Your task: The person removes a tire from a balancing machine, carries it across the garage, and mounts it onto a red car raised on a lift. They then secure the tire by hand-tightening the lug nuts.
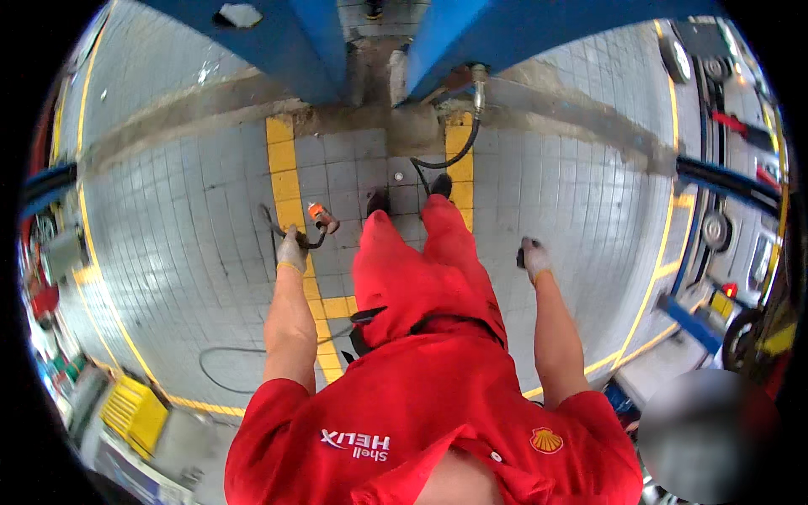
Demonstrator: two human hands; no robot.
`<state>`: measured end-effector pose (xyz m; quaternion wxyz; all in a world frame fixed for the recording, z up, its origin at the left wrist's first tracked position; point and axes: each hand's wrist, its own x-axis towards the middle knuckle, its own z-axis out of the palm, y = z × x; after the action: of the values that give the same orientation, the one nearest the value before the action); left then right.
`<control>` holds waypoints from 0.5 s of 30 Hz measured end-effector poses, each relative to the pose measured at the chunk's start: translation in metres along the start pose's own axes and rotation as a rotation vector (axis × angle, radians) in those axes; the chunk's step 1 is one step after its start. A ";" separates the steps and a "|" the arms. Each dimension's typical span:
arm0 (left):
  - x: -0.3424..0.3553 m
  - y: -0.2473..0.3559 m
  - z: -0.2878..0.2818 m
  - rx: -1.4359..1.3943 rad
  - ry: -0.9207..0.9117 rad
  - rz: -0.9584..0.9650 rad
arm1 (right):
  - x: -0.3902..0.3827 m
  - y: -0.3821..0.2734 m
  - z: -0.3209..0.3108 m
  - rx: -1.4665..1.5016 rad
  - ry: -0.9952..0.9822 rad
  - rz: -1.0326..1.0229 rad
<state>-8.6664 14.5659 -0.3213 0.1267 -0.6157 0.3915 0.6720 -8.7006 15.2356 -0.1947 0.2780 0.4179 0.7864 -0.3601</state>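
Note:
My left hand [292,249], in a grey work glove, is closed around a black hose [316,243] out to my left. At the hose's end, just beyond the hand, is an orange and brownish hand tool [322,216], which looks like an air-powered one; its exact kind is too small to tell. My right hand [534,256], gloved too, hangs low on my right side with the fingers curled. Something dark [521,254] shows at those fingers, but I cannot make out what it is.
Ahead rise blue lift posts [459,42], with a black hose [468,145] running from a metal fitting down past my foot. Another thin hose [206,362] loops across the tiled floor behind me. A yellow slotted box [133,414] stands back left; vehicles [741,236] line the right.

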 end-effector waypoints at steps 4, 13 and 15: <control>0.035 0.015 -0.011 -0.036 -0.017 -0.131 | -0.104 0.096 0.022 0.322 -0.088 0.335; 0.098 0.028 0.001 -0.092 -0.166 -0.047 | -0.192 0.223 0.057 0.475 -0.086 0.359; 0.077 0.060 0.022 0.238 -0.187 0.119 | -0.182 0.245 0.081 0.136 -0.061 0.228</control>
<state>-8.7375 14.5177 -0.3721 0.1948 -0.5068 0.4905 0.6816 -8.3896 15.1835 -0.1896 0.3117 0.5115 0.6987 -0.3912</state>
